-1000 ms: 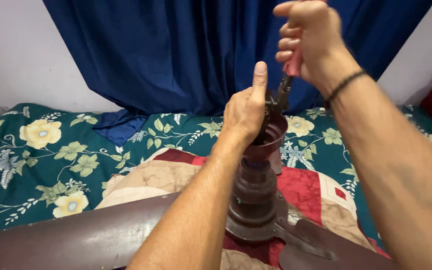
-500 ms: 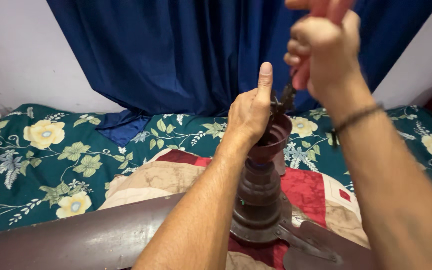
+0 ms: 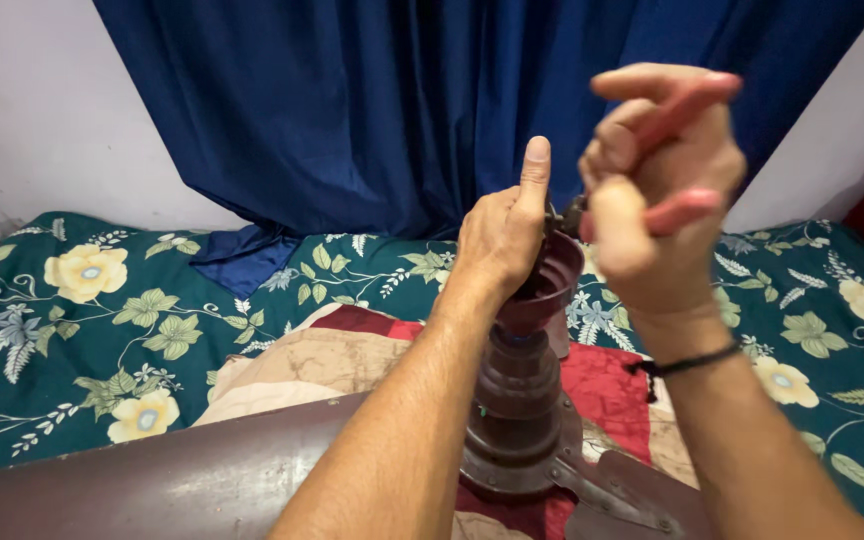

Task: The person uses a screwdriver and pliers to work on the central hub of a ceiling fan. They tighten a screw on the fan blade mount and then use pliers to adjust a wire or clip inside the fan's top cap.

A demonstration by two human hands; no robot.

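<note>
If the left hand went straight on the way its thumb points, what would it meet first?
The left hand grips the rim of the brown fan cup, thumb pointing up. Straight up, it would probably meet nothing near; only the blue curtain shows behind it, seemingly farther back, though depth is unclear.

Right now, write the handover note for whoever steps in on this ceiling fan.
Left hand: gripping the rim of the brown cup-shaped canopy at the top of the ceiling fan motor, thumb pointing up.
Right hand: closed around red-handled pliers, their nose at the canopy's top beside the left thumb; blurred, so what they grip is unclear.
The fan stands upright on a floral bedsheet, one brown blade reaching left, a blade bracket lower right.
Done: canopy steadied, pliers at the fitting. Left: the fitting itself; its state is hidden.
</note>
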